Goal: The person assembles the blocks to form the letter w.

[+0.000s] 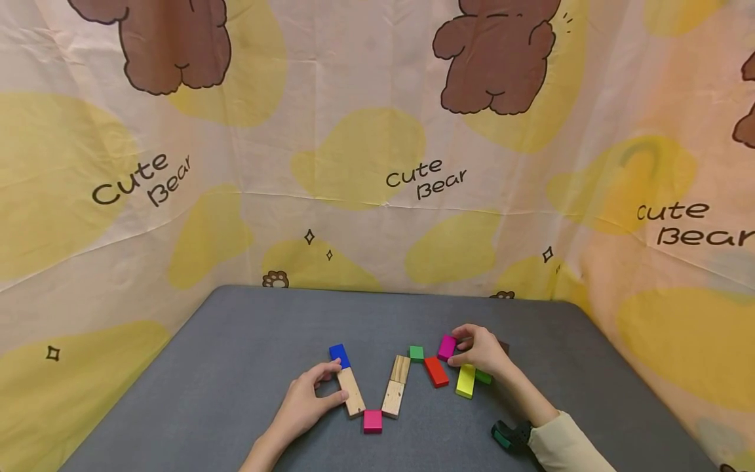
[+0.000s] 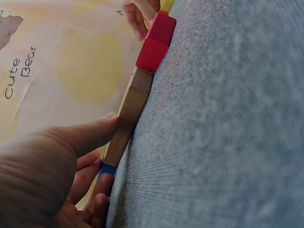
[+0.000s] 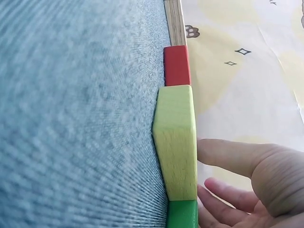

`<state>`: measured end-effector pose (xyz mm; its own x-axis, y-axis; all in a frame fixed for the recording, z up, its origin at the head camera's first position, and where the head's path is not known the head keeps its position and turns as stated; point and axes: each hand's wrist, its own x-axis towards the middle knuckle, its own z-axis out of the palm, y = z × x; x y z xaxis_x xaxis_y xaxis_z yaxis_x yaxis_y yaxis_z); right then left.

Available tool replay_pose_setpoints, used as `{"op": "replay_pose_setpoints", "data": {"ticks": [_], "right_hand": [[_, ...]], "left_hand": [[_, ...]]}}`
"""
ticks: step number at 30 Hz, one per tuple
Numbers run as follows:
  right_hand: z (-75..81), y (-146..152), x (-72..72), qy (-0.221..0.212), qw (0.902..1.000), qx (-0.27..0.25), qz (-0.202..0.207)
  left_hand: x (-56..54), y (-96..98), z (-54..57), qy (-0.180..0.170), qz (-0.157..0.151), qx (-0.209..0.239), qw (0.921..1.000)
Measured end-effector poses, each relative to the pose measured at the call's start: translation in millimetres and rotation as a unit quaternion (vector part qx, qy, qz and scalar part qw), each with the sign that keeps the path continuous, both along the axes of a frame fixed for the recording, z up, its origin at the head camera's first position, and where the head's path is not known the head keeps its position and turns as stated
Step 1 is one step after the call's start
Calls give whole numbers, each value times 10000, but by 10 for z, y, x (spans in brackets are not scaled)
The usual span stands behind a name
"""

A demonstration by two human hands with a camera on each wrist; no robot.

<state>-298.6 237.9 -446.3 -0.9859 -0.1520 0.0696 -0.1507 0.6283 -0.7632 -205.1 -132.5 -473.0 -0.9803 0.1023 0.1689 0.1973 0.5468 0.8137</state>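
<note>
My left hand (image 1: pixel 307 400) rests along the left end of a row of wooden blocks. Its fingertips touch the blue block (image 1: pixel 337 354), and its straight thumb lies against the plain wood block (image 1: pixel 351 393). On the other side my right hand (image 1: pixel 480 347) pinches the magenta block (image 1: pixel 447 347) between thumb and fingers. Below that hand lie a yellow block (image 1: pixel 465 381) and a green block (image 1: pixel 483 377), partly covered. A red block (image 1: pixel 436 372) sits just left of the yellow one. In the right wrist view, the yellow block (image 3: pixel 175 147) hides the magenta one.
Mid-row, a pink block (image 1: pixel 373 421) sits at the low point of a V shape. Two plain blocks (image 1: pixel 392 400) rise from it towards a small green block (image 1: pixel 416 354). A dark block (image 1: pixel 504 347) shows behind the right hand. A patterned cloth (image 1: pixel 354 249) hangs behind the grey tabletop (image 1: pixel 265 328).
</note>
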Motion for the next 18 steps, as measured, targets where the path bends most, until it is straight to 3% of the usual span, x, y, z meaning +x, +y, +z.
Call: {"op": "replay_pose_setpoints", "data": {"ticks": [18], "right_hand": [[-21, -29, 0, -64, 9999, -29, -137]], "left_hand": [[-12, 2, -8, -132, -41, 1, 9999]]}}
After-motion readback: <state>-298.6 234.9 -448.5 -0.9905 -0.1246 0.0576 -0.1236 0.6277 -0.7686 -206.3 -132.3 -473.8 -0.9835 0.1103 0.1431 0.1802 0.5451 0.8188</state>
